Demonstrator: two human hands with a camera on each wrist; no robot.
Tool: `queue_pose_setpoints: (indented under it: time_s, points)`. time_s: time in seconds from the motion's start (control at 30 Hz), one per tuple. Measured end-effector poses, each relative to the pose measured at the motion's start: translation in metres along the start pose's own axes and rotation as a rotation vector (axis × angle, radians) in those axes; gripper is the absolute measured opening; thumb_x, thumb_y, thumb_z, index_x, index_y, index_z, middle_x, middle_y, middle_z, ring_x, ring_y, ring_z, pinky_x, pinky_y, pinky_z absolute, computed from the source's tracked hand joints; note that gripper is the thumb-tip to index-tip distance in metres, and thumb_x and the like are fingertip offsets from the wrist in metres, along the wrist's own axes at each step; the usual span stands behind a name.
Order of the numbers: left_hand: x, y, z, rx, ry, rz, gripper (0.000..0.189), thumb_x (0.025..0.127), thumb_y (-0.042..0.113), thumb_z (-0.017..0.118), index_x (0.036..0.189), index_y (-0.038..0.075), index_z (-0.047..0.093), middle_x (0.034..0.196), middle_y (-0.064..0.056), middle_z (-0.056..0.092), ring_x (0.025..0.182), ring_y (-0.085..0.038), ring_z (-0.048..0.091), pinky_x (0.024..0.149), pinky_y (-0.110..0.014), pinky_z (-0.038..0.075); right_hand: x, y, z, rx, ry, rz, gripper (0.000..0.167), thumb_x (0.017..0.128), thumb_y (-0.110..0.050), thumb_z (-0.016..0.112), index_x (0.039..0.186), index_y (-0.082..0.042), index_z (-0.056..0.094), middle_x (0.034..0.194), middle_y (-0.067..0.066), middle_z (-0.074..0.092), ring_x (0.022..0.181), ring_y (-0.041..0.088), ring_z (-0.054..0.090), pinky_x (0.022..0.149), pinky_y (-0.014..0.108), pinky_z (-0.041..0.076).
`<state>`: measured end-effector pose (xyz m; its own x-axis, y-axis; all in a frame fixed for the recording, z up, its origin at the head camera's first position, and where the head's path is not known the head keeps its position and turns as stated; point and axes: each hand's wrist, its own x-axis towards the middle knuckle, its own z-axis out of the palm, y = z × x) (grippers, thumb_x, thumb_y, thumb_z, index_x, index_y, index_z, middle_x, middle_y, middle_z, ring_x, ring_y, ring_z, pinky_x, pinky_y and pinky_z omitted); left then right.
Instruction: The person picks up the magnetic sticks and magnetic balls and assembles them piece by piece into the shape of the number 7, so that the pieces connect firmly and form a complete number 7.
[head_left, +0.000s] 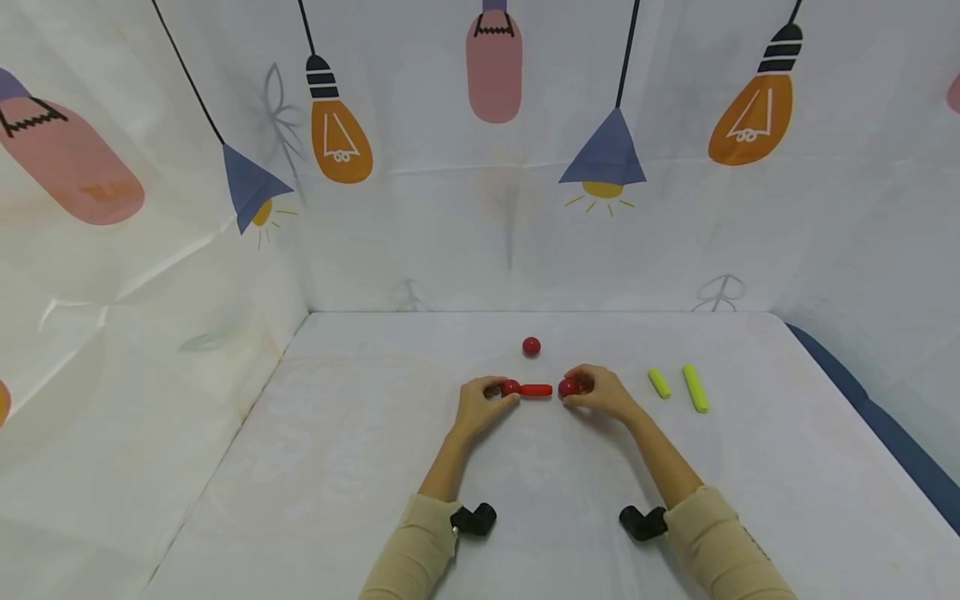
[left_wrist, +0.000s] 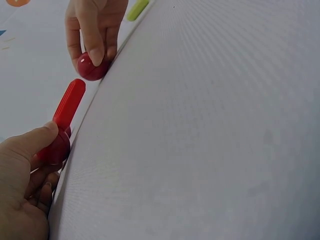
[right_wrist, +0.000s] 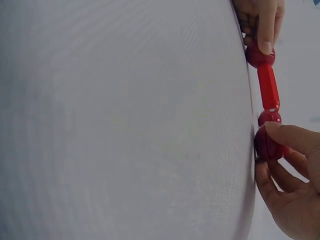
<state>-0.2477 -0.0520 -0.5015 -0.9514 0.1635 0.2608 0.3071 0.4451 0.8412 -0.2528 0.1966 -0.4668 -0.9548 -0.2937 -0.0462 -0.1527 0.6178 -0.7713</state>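
My left hand point(head_left: 476, 407) pinches a dark red ball point(head_left: 511, 387) between thumb and fingers. A bright red rod point(head_left: 537, 390) extends from that ball toward the right; whether it is fixed in the ball I cannot tell. In my right hand point(head_left: 604, 395) is another dark red ball point(head_left: 567, 387), pinched by thumb and fingers. A small gap parts this ball from the rod's free end in the head view. Both hands are low over the white table point(head_left: 360, 467). The left wrist view shows the rod point(left_wrist: 70, 102) angled toward the right hand's ball point(left_wrist: 91, 67).
Behind the hands, a third red ball point(head_left: 531, 346) lies on the table. To the right of my right hand are a short yellow-green rod point(head_left: 659, 383) and a longer yellow-green rod point(head_left: 695, 388). A patterned white sheet point(head_left: 450, 233) rises behind the table's far edge.
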Motion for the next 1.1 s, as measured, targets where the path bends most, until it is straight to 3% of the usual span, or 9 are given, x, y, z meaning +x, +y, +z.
queue_pose_setpoints:
  time_s: [1.1]
  points:
    - [0.0002, -0.0005, 0.0016, 0.019, 0.001, -0.023, 0.035, 0.079, 0.023, 0.075, 0.106, 0.002, 0.070, 0.096, -0.009, 0.067, 0.087, -0.018, 0.058, 0.076, -0.027, 0.048, 0.0037, -0.0095, 0.0042, 0.009, -0.039, 0.018, 0.042, 0.081, -0.013, 0.072, 0.118, 0.002, 0.058, 0.109, 0.017, 0.061, 0.098, 0.029, 0.056, 0.087, 0.042, 0.050]
